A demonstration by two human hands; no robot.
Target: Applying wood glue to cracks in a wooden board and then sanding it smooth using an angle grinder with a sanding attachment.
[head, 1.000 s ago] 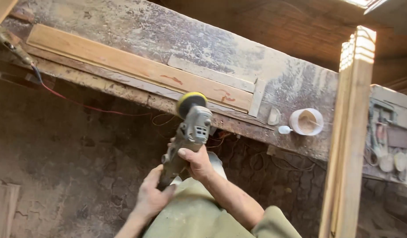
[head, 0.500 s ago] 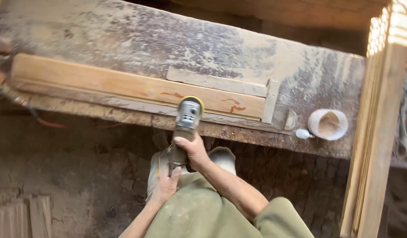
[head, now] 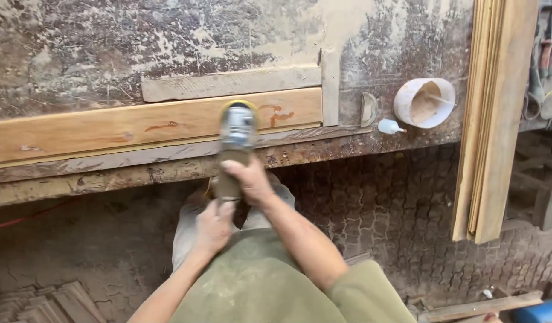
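I grip a grey angle grinder (head: 236, 139) with both hands. My right hand (head: 247, 179) wraps its body near the head; my left hand (head: 211, 227) holds the rear handle lower down. The grinder's yellow-rimmed disc rests on a long light wooden plank (head: 108, 127) lying along the front of a dusty, worn workbench (head: 168, 36). The plank bears reddish marks near the tool. Thin wooden strips (head: 228, 84) sit behind the plank and at its right end.
A white cup (head: 424, 101) filled with sawdust and a small white cap (head: 388, 126) sit on the bench at right. Tall wooden boards (head: 494, 119) lean upright at right. Hand tools (head: 545, 78) hang at far right. Wood pieces (head: 43, 305) lie on the floor at left.
The view swung so the bench now lies nearly level. The grinder moved forward onto the plank, between the two reddish marks. Both hands kept their grip.
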